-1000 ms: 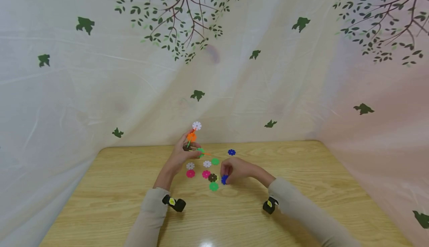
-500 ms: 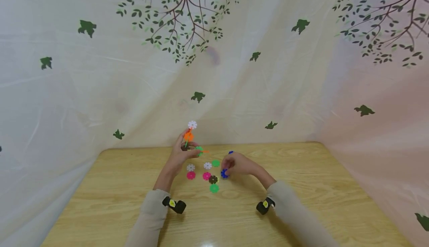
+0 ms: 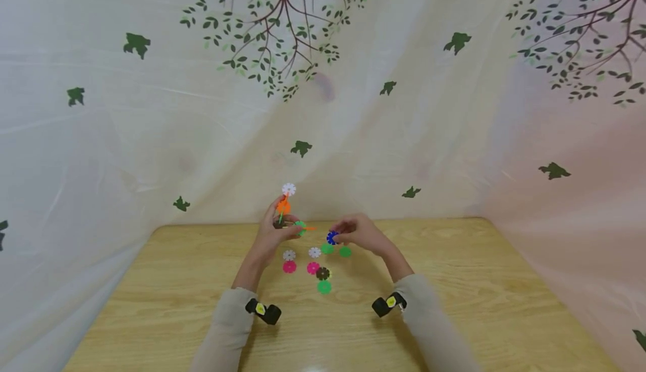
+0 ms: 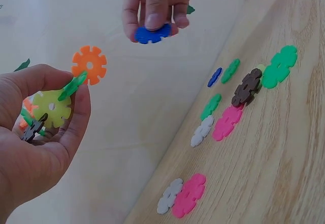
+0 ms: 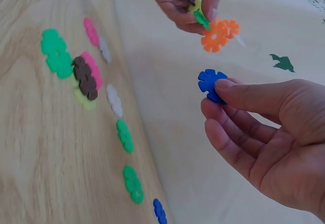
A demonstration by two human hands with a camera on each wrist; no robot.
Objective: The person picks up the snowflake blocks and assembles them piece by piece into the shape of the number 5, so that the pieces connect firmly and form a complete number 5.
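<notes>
My left hand (image 3: pixel 267 236) holds a chain of notched plastic discs above the table's far part. In the left wrist view the chain shows a yellow disc (image 4: pixel 52 109) within the curled fingers, a green disc (image 4: pixel 72 86) slotted edgewise and an orange disc (image 4: pixel 89 65) at the end. A white disc (image 3: pixel 289 189) tops the chain in the head view. Between thumb and fingers, my right hand (image 3: pixel 364 234) pinches a blue disc (image 5: pixel 209 84), apart from the chain and to its right.
Loose discs lie on the wooden table (image 3: pixel 192 304): pink (image 3: pixel 289 267), white (image 3: pixel 289 255), brown (image 3: pixel 323 274) overlapping a yellow one, several green (image 3: pixel 324 287), and another blue disc (image 5: pixel 159 212). A pale printed cloth (image 3: pixel 202 136) hangs behind the table's far edge.
My right hand has lifted the blue disc off the table and brought it up and slightly left, nearer the chain. A green disc it had covered now shows. The left hand stays nearly still.
</notes>
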